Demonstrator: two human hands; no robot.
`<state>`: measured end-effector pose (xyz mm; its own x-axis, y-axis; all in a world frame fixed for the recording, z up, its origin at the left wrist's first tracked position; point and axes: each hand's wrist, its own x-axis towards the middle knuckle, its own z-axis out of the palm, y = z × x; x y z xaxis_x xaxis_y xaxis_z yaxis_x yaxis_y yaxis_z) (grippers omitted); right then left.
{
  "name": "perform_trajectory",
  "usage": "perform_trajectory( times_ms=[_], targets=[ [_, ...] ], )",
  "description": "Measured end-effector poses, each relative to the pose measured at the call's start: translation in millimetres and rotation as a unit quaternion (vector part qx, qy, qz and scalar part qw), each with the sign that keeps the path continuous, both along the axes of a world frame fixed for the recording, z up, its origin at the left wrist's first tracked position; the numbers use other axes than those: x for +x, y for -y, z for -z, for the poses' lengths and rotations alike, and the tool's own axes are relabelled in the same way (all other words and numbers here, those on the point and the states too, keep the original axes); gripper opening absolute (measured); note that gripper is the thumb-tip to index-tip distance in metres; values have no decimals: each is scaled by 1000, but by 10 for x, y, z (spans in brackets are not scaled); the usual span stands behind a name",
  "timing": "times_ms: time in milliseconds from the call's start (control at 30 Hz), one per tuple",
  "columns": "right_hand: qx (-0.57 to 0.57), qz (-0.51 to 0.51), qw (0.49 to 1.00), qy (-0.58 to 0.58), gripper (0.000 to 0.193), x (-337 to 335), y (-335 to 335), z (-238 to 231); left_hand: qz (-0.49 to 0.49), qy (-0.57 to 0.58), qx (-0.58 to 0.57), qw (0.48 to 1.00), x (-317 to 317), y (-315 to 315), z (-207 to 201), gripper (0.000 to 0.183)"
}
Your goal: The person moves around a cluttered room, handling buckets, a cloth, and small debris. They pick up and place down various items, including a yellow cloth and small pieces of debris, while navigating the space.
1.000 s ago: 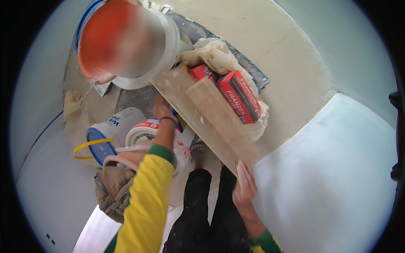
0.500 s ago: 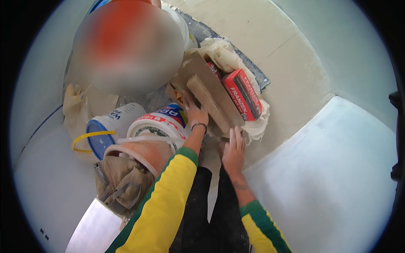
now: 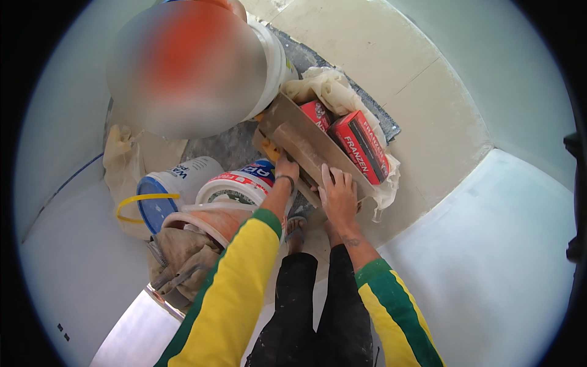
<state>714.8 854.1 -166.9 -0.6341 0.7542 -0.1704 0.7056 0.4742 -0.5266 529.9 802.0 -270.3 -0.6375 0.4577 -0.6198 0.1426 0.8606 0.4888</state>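
Note:
A long, open cardboard box (image 3: 309, 147) lies in front of me, its brown flaps spread. My left hand (image 3: 286, 168) reaches into its near left side, beside a yellow thing (image 3: 269, 148) whose kind I cannot make out. The fingertips of that hand are mostly hidden in the box. With fingers stretched out, my right hand (image 3: 339, 196) rests on the near right end of the cardboard. Two red packages stand just beyond the box: a larger red carton (image 3: 361, 150) and a smaller red carton (image 3: 316, 114).
Left of the box lie a white bucket with a blue lid (image 3: 160, 202), a white labelled tub (image 3: 235, 186) and an orange-stained bucket (image 3: 208, 220) with a brown cloth bag (image 3: 183, 260). A large white bucket (image 3: 278, 67) stands behind; crumpled plastic sheeting (image 3: 333, 85) surrounds the cartons.
My left hand has moved down into the box beside the yellow thing. My right hand has moved further over the cardboard, and a flap has shifted. The view has also moved slightly.

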Motion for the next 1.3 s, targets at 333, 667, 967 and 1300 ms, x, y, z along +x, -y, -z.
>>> perform_trajectory(
  times_ms=[333, 667, 967, 1300],
  targets=[
    [-91, -60, 994, -1, 70, 550, -164, -417, -194, 45, 39, 979, 679, 189, -993, 64],
    [-230, -114, 895, 365, 30, 2914, 1183, -1623, 237, 322, 47, 915, 1417, 2917, -3650, 46],
    [-220, -193, 931, 218, 25, 2103, 2974, -2252, -388, -74, -2, 919, 937, 7234, -4189, 33],
    [-263, -340, 903, 15, 26, -575, 4703, -3274, -604, 182, -31, 775, 2388, 9703, -3579, 31]
  ],
)
